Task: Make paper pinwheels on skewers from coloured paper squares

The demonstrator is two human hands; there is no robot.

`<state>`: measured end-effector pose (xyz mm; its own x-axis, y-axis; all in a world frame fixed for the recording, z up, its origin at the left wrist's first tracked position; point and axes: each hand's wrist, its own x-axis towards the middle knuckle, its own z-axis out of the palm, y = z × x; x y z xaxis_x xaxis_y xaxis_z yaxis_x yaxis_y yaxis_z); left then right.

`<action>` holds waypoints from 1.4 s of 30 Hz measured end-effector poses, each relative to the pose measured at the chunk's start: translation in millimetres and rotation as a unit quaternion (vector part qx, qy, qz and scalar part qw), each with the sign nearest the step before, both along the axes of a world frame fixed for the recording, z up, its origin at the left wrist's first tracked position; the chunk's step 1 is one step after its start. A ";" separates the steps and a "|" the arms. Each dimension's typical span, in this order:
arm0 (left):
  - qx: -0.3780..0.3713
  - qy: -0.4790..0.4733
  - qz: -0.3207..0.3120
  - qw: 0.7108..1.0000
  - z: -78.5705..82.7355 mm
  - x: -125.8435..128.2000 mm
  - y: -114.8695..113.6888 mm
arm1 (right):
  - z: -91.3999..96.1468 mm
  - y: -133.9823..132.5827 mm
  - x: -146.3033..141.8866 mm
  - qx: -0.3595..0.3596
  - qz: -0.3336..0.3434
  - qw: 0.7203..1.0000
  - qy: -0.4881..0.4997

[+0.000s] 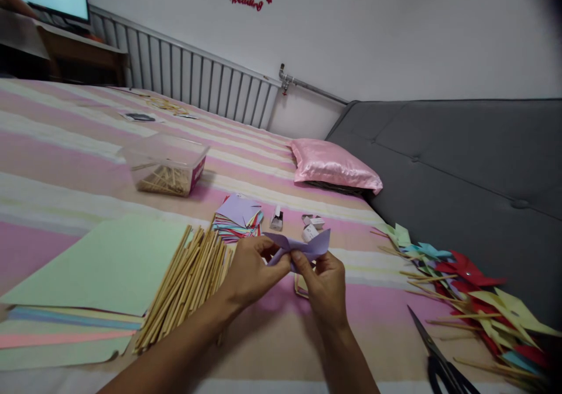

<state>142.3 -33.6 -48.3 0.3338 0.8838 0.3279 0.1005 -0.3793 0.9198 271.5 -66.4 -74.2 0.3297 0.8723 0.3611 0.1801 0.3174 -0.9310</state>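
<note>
Between my two hands, above the striped bedspread, is a purple paper pinwheel (319,243) with its corners folded in toward the middle. My left hand (254,268) pinches its left side. On the other side my right hand (322,285) grips it, the thumb pressed near the centre. Whether a pin is at the centre I cannot tell. Just behind my left hand lies a stack of cut paper squares (239,211), purple on top. A bundle of thin wooden sticks (188,283) lies left of my left forearm. A small box (301,287) is partly hidden under my hands.
Sheets of coloured paper (96,265) lie at left, and a clear plastic tub (167,165) of sticks stands behind. Small boxes (312,223) sit beyond my hands. At right are scissors (434,353) and finished pinwheels (469,271) beside the grey headboard (461,160). A pink pillow (333,163) lies farther back.
</note>
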 end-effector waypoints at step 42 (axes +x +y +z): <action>0.066 0.223 0.214 0.949 45.7 -110.0 -20.2 | -36.1 -19.2 -17.7 -0.145 0.191 0.921 0.306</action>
<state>32.3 -53.7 -2.6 0.0848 0.9311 0.3549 0.6399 -0.3239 0.6968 253.8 -85.5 -110.3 0.0427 0.9975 -0.0561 -0.4800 -0.0287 -0.8768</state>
